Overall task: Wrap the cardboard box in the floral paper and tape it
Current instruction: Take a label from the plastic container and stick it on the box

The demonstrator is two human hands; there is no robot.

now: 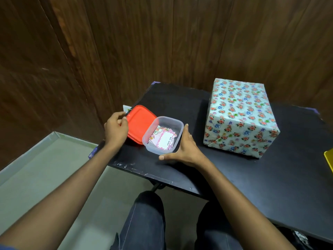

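The box (pixel 239 118), fully covered in white floral paper, stands on the black table (pixel 252 177) at the right. To its left is a clear plastic tub (pixel 163 135) holding several small floral cards. A red lid (pixel 140 123) leans against the tub's left side. My left hand (pixel 116 130) grips the lid's left edge with curled fingers. My right hand (pixel 185 148) lies open against the tub's right side, thumb stretched along the tub's front base.
A yellow object (pixel 329 159) shows at the table's right edge. Dark wooden wall panels stand close behind the table. A pale floor lies to the left, and my knees sit under the table's near edge.
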